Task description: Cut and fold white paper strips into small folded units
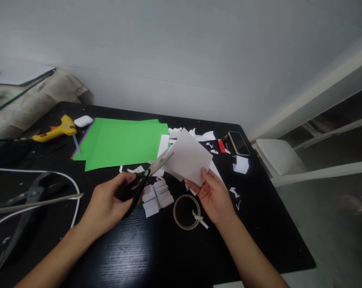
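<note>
My left hand (112, 200) is closed round the black handles of a pair of scissors (148, 173). The blades point up and right, their tips at the left edge of a white sheet of paper (187, 156). That sheet is pinched between thumb and fingers of my right hand (213, 192), tilted above the table. Whether the blades are cutting into it I cannot tell. Below the scissors lies a folded white paper piece (157, 198) with creased flaps. A roll of tape (175, 216) lies flat near my right wrist, with a paper scrap across its rim.
Green sheets (124, 144) lie on the black table (169, 256). At the left are a yellow glue gun (56, 130), a white case (83, 121), pliers-like tool (25, 224) and white cable (76, 188). To the right sit a red lighter (221, 146), phone (239, 143) and folded paper (241, 164).
</note>
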